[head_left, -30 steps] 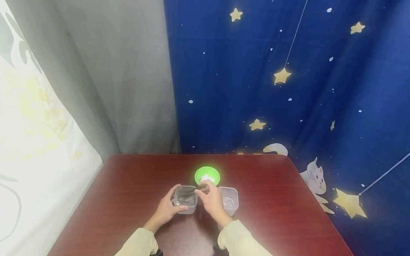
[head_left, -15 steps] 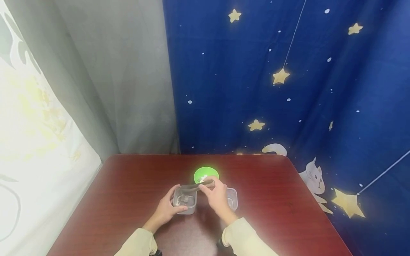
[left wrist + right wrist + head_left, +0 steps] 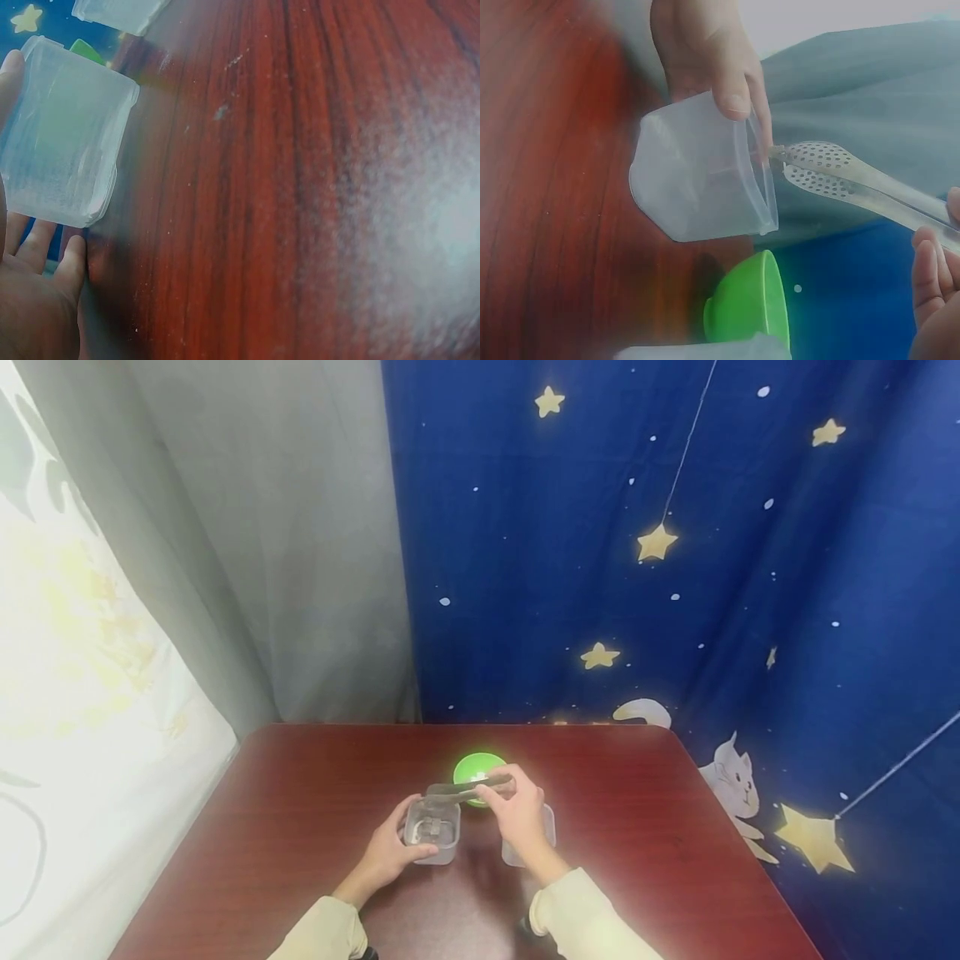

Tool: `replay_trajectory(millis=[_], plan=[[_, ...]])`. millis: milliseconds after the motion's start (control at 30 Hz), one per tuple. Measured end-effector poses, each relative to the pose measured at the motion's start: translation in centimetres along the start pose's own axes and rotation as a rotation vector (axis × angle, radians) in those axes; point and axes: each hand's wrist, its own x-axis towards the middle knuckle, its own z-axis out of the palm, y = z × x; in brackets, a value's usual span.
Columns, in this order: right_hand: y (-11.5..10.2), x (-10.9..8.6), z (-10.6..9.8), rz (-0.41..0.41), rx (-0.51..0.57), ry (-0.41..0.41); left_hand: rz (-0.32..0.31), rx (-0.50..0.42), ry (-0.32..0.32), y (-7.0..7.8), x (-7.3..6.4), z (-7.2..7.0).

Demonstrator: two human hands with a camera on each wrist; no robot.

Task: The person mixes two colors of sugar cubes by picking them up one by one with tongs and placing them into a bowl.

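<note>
My left hand (image 3: pixel 384 850) grips a clear square plastic container (image 3: pixel 444 857), thumb over the near rim and fingers along its left side. A few small pieces (image 3: pixel 433 828) lie inside. In the right wrist view, my right hand (image 3: pixel 941 300) holds metal tongs (image 3: pixel 870 184) with perforated ends. A small greyish-brown piece (image 3: pixel 778 152) sits between their tips, just outside the container's mouth. The head view shows the tongs pointing left, over the container's far rim. Behind them stands a green bowl (image 3: pixel 467 766) with white pieces in it, partly covered by the right hand.
A second clear container (image 3: pixel 550 827) stands to the right, partly hidden by my right hand and wrist. Everything is on a dark red wooden table (image 3: pixel 337 760). Grey (image 3: pixel 322 568) and blue star-patterned curtains (image 3: pixel 510 568) hang behind it.
My right hand has moved up and to the right, lifting the tongs from inside the left container to above its far rim. The left hand keeps its hold on the container.
</note>
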Motion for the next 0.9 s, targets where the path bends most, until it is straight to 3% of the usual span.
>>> replay_trajectory(millis=[100,900], plan=[[-0.1,0.1,-0.5,0.025,-0.034,0.017,-0.007,-0.025,-0.002,0.0,0.0,0.1],[-0.9,4.2,-5.3,-0.016,0.055,0.172,-0.01,-0.01,0.002,0.1,-0.1,0.1]])
